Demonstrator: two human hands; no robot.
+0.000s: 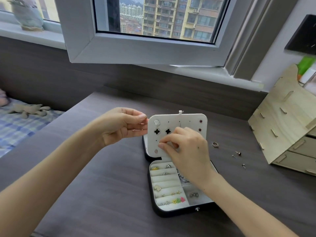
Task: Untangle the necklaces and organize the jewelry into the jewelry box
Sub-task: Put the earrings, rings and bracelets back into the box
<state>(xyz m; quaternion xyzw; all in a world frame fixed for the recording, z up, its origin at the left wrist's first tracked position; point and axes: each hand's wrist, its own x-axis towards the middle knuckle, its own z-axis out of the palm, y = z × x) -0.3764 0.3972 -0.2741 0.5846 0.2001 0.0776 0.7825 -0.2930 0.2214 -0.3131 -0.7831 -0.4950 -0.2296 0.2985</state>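
Steadying: left hand (123,127) pinches earring panel (177,122) edge
Right hand (186,149): fingertips pinch a small earring (159,143) at the panel
Jewelry box (171,211): open on desk (102,168) — one ring (215,144), three loose studs (238,153) beside

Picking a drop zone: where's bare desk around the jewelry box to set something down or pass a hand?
Free: desk left of the jewelry box, under the left hand; the strip between earring panel and wall. Crowded: right of the box, where a ring and loose studs lie before the wooden organizer.
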